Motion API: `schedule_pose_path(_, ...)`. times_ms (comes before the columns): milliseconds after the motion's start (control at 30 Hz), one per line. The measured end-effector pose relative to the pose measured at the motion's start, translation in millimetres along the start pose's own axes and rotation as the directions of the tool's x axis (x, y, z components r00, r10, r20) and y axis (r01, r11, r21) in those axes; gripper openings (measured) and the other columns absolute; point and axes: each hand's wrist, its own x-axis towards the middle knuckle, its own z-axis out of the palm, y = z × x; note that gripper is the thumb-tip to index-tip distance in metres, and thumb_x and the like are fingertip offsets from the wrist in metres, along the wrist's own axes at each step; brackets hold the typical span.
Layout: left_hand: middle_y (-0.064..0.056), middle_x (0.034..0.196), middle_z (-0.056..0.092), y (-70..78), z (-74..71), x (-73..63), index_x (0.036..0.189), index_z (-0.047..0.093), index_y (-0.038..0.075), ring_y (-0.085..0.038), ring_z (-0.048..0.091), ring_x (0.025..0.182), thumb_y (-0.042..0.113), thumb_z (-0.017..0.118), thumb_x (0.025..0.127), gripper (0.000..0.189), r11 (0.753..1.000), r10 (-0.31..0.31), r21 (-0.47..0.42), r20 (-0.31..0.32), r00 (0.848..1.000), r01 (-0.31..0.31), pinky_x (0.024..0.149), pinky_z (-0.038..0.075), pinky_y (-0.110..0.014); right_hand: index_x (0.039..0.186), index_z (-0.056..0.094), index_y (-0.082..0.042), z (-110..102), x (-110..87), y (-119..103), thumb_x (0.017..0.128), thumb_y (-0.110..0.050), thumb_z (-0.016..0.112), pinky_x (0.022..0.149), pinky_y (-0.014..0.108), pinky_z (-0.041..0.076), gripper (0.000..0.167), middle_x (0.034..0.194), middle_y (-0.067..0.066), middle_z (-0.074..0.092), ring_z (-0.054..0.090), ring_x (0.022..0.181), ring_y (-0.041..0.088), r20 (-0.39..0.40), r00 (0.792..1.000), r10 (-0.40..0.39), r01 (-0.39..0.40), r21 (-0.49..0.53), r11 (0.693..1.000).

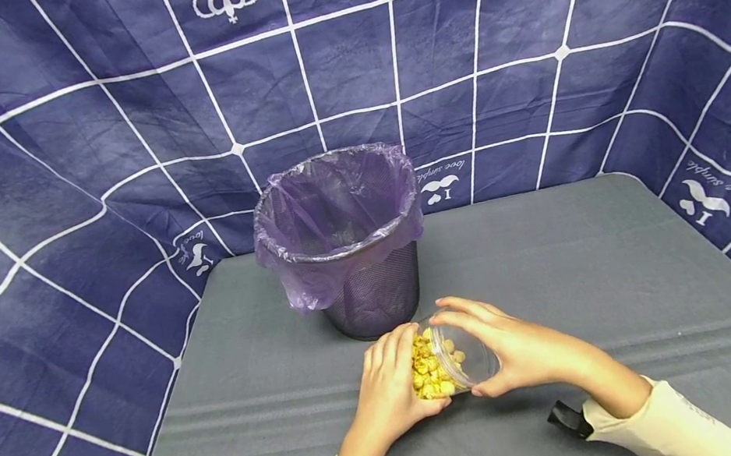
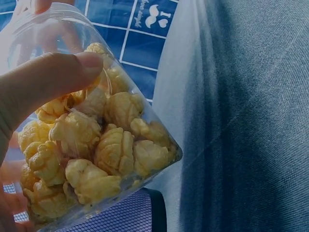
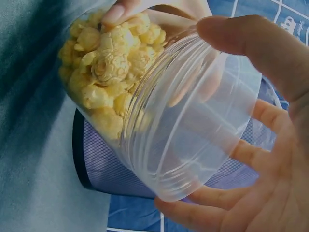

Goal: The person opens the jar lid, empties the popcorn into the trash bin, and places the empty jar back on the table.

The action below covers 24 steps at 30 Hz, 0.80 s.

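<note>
A clear plastic jar [image 1: 433, 379] of yellow popcorn lies tilted between both hands, in front of the bin. My left hand [image 1: 390, 390] grips its body from the left, the thumb pressed across the side in the left wrist view. Rounded popcorn pieces [image 2: 77, 133] fill the lower part of the jar in that view. At the jar's mouth is a clear lid [image 3: 212, 125], close against ridged plastic rings [image 3: 145, 125]. My right hand [image 1: 521, 346] holds the lid by its edge, thumb on one side and spread fingers on the other.
Behind the hands stands a black mesh bin [image 1: 375, 293] lined with a purple plastic bag [image 1: 328, 265]. Grey cloth [image 1: 554, 255] covers the table. Blue checked curtains [image 1: 348, 65] rise at the back and sides.
</note>
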Motion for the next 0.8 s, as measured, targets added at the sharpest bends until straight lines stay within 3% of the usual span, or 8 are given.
schedule_pose_path(333, -0.006, 0.122, 0.046, 0.2, -0.4, 0.6, 0.126, 0.042, 0.006, -0.022, 0.044, 0.109, 0.049, 0.082, 0.041, 0.103, 1.000, 0.008, -0.016, 0.007, 1.000, -0.008, 0.085, 0.037, -0.038, 0.136, 0.035, -0.020, -3, -1.2, 0, 0.056, -0.020, 0.079, 0.089, 0.046, 0.038, 0.091, 0.144, 0.002, 0.022, 0.026, 0.126, 0.027, -0.009, 0.994, -0.106, 0.106, -0.031, 0.994)
schedule_pose_path(567, -0.006, 0.122, 0.046, -1.4, -2.4, 1.2, 0.125, 0.043, 0.005, -0.022, 0.045, 0.108, 0.048, 0.082, 0.040, 0.103, 1.000, 0.006, -0.021, -0.015, 1.000, -0.007, 0.085, 0.038, -0.038, 0.134, 0.036, -0.021, -6, -2.3, -2, 0.054, -0.019, 0.079, 0.092, 0.047, 0.035, 0.091, 0.143, 0.003, 0.023, 0.025, 0.126, 0.028, -0.023, 0.990, -0.137, 0.136, -0.046, 0.990)
schedule_pose_path(667, -0.006, 0.122, 0.046, -1.7, -3.2, 0.9, 0.125, 0.042, 0.005, -0.021, 0.044, 0.108, 0.048, 0.082, 0.041, 0.103, 1.000, -0.004, -0.024, -0.012, 1.000, 0.004, 0.085, 0.037, -0.037, 0.135, 0.035, -0.019, -10, -3.2, 0, 0.056, -0.021, 0.079, 0.091, 0.045, 0.036, 0.091, 0.144, 0.002, 0.023, 0.026, 0.126, 0.024, -0.045, 0.991, -0.128, 0.127, -0.040, 0.991)
schedule_pose_path(800, -0.006, 0.121, 0.047, -2.4, -3.5, 0.4, 0.125, 0.042, 0.005, -0.022, 0.045, 0.108, 0.048, 0.082, 0.040, 0.103, 1.000, -0.012, -0.021, -0.019, 1.000, 0.012, 0.086, 0.037, -0.038, 0.137, 0.034, -0.021, -18, -10.0, 10, 0.057, -0.023, 0.080, 0.090, 0.047, 0.035, 0.092, 0.144, 0.001, 0.022, 0.026, 0.126, 0.025, -0.069, 0.996, -0.050, 0.048, -0.031, 0.998)
